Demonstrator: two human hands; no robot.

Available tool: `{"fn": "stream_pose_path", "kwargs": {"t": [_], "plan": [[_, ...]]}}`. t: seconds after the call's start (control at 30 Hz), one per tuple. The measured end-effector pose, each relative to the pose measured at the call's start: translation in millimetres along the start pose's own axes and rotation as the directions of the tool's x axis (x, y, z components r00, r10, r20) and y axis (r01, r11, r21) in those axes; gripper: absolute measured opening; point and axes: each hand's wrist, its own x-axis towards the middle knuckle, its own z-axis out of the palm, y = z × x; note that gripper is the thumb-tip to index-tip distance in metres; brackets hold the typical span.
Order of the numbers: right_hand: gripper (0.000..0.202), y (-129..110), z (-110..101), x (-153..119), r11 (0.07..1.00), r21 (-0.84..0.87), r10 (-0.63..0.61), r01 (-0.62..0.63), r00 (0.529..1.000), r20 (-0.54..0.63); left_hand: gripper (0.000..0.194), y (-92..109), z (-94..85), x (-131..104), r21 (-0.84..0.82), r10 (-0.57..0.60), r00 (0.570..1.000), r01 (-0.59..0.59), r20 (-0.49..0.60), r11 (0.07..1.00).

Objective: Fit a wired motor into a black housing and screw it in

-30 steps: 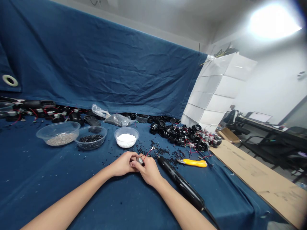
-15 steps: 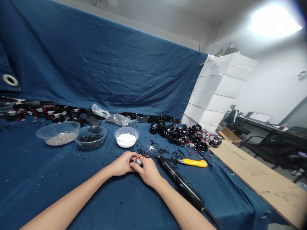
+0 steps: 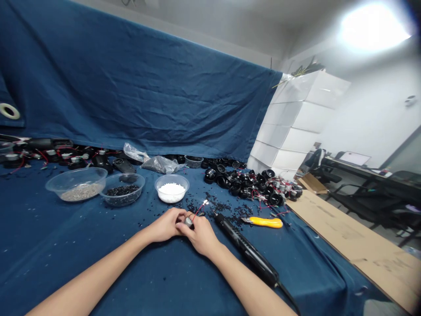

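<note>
Near the middle of the blue cloth, the left hand and right hand are both curled in snug around a small wired motor. A black electric screwdriver kinda hems in the right one; the yellow utility knife sits past it, nearer the cardboard.

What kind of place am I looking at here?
Probably a small assembly workspace, perhaps in an office: a black corded tool lies by the hands, with a pile of black parts and red wires beyond and tubs of small pieces on blue cloth.
</note>
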Motion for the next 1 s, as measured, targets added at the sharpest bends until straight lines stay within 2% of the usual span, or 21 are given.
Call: {"fn": "stream_pose_path", "kwargs": {"t": [0.17,0.33,0.53,1.0], "plan": [[0.032,3.9,-2.8,2.7,1.0,0.018,0.021,-0.02,0.995,-0.102,0.019,0.6,0.7,0.5,0.01,-0.029,0.999,0.029,-0.024,1.0],[0.041,7.5,-10.3,7.1,0.995,0.086,0.062,-0.044,0.975,-0.213,0.018,-0.6,1.4,0.4,0.025,-0.056,0.998,0.056,0.008,0.998],[0.041,7.7,-9.4,7.9,0.99,0.135,0.063,-0.037,0.979,-0.192,0.01,-0.8,0.2,-0.3,0.15,-0.032,0.999,0.037,-0.038,0.988],[0.04,8.9,-7.9,8.4,0.985,0.166,0.065,-0.037,0.984,-0.164,0.009,4.9,2.7,-1.9,0.257,-0.004,1.0,0.01,-0.023,0.966]]}}
